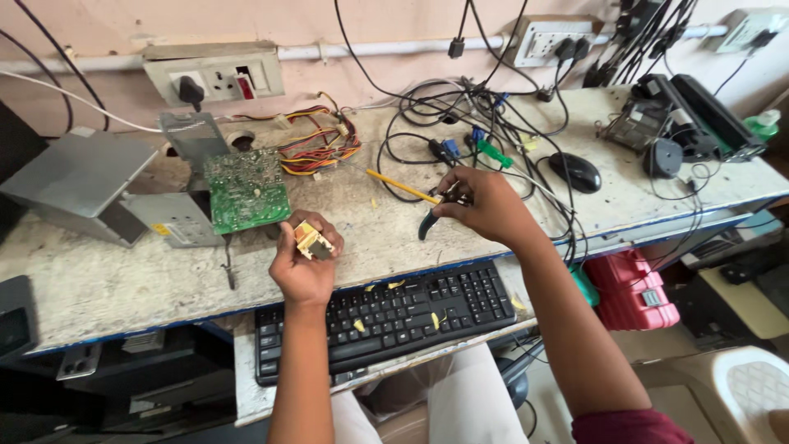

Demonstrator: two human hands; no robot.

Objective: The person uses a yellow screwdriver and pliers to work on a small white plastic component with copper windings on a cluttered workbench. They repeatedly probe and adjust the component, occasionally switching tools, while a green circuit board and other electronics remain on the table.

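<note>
circuit board (pixel 246 191) green | keyboard (pixel 386 316) black | toolbox (pixel 631 289) red | mouse (pixel 575 171) black

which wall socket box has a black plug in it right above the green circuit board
The beige socket box at the left, with one black plug; the green circuit board lies below it. The other two boxes sit further right.

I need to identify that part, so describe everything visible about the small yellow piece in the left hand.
The small yellow part is a blocky piece, yellow wrapping around a darker core, apparently a little transformer or coil. It looks like tape and plastic over metal. It sits pinched in the fingers of the left hand, raised over the workbench edge, above the keyboard. Finer detail is too small to tell.
</note>
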